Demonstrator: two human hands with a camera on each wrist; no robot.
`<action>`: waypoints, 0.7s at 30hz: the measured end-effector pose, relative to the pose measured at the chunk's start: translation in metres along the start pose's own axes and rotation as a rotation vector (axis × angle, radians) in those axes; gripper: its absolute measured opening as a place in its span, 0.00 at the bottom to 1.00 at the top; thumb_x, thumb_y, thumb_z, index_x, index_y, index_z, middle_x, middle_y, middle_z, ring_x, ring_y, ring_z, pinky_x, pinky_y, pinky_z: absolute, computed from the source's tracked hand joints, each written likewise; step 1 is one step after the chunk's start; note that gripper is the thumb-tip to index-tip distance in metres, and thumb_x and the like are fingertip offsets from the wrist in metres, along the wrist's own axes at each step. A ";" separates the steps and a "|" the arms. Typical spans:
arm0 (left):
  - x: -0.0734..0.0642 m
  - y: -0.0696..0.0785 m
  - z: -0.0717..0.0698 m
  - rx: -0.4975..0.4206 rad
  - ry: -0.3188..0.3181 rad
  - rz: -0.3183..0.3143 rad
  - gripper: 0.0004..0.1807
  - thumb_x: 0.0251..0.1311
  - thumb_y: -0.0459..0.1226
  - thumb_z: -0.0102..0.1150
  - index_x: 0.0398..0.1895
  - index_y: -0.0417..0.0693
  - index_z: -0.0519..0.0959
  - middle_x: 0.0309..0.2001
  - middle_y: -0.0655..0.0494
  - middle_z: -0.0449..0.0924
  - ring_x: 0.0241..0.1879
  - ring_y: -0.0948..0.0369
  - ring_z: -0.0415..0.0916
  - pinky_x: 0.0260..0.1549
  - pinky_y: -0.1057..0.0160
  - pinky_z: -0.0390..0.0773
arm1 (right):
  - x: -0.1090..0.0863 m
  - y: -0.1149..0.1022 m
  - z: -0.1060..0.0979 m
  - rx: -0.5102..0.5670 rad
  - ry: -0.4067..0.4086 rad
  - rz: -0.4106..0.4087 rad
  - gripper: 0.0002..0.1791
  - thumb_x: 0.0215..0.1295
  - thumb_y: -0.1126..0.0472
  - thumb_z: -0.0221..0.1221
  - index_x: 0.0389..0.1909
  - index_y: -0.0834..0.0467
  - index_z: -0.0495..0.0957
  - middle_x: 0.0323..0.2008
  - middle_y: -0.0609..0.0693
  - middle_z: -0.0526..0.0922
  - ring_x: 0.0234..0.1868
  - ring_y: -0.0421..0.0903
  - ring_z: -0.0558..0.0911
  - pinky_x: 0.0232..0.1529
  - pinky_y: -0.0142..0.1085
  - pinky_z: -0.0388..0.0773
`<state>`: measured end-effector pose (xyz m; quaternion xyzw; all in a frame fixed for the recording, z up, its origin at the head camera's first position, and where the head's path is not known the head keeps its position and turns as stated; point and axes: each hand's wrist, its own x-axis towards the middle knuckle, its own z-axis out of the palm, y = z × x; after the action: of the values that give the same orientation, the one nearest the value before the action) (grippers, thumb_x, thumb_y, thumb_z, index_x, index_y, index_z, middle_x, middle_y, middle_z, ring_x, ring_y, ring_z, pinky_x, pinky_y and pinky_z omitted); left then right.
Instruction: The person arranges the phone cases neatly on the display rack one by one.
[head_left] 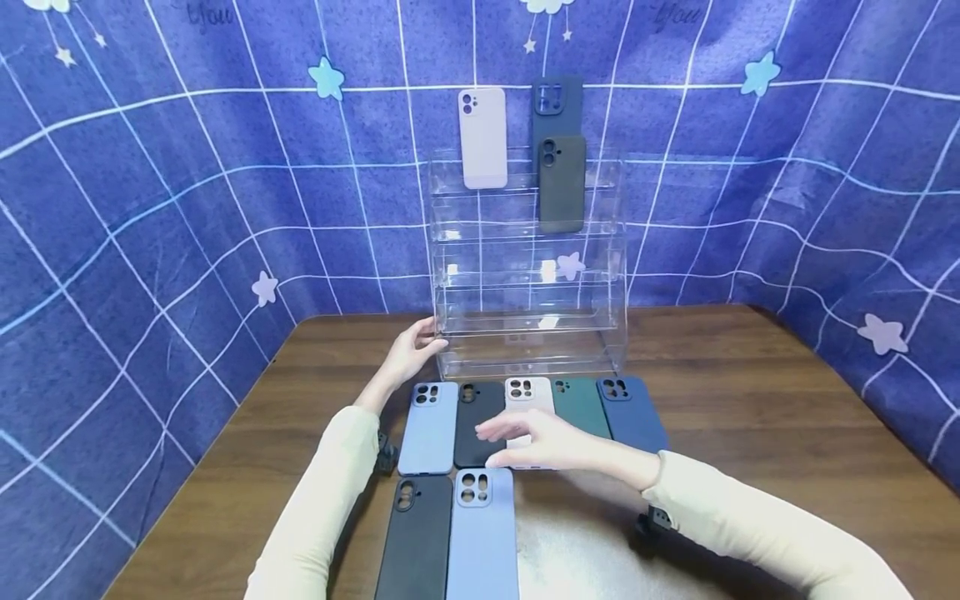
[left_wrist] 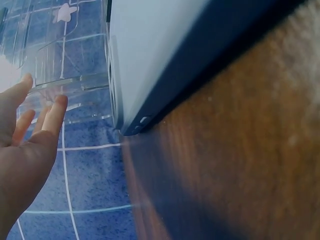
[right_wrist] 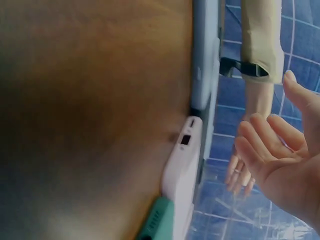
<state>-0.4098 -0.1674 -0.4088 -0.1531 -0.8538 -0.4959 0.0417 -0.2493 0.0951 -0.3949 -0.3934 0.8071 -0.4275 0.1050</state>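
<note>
My left hand [head_left: 408, 357] is at the lower left side of a clear tiered display rack [head_left: 531, 368]. Its fingers and thumb are parted near the rack's edge; contact is hard to make out. Above the front cases hovers my right hand [head_left: 542, 442], loosely bent and holding nothing. It partly covers a pale pink phone case [head_left: 531, 390]. In that row also lie a light blue case [head_left: 431, 433], a black case [head_left: 476, 437], a green case [head_left: 581, 407] and a dark blue case [head_left: 633, 417].
Nearer me lie another black case [head_left: 414, 542] and a periwinkle case [head_left: 483, 546]. On the rack's upper tiers stand a pale pink case [head_left: 483, 142], a blue case [head_left: 557, 121] and a dark grey-green case [head_left: 562, 187]. A blue patterned cloth [head_left: 352, 217] hangs behind the wooden table [head_left: 750, 400].
</note>
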 end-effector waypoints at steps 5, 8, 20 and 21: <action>-0.004 -0.003 0.000 0.006 0.002 -0.013 0.34 0.62 0.41 0.58 0.69 0.41 0.58 0.64 0.39 0.66 0.60 0.46 0.70 0.59 0.49 0.71 | -0.001 0.006 0.011 -0.038 -0.089 -0.032 0.25 0.59 0.54 0.63 0.55 0.62 0.75 0.51 0.54 0.81 0.53 0.47 0.79 0.56 0.34 0.75; -0.006 -0.004 0.000 0.014 -0.005 -0.019 0.35 0.62 0.41 0.57 0.69 0.40 0.58 0.65 0.39 0.65 0.60 0.46 0.70 0.59 0.50 0.70 | -0.004 0.009 0.015 -0.065 -0.129 -0.045 0.23 0.60 0.55 0.63 0.53 0.62 0.77 0.50 0.54 0.82 0.52 0.46 0.80 0.55 0.33 0.75; -0.002 -0.004 0.000 0.002 -0.013 0.006 0.35 0.62 0.43 0.58 0.68 0.39 0.59 0.65 0.40 0.65 0.59 0.45 0.70 0.59 0.49 0.71 | -0.015 0.009 0.014 -0.084 -0.173 -0.059 0.19 0.63 0.55 0.60 0.50 0.62 0.79 0.48 0.53 0.81 0.51 0.46 0.80 0.55 0.32 0.76; -0.002 -0.003 0.000 0.000 -0.004 0.028 0.35 0.61 0.44 0.59 0.67 0.39 0.60 0.63 0.39 0.66 0.58 0.46 0.72 0.57 0.50 0.73 | -0.016 0.008 0.013 -0.082 -0.168 -0.058 0.18 0.62 0.56 0.60 0.50 0.62 0.79 0.48 0.53 0.82 0.51 0.46 0.80 0.55 0.32 0.76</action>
<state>-0.4087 -0.1691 -0.4118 -0.1659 -0.8517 -0.4948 0.0470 -0.2366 0.1016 -0.4121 -0.4549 0.8006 -0.3624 0.1439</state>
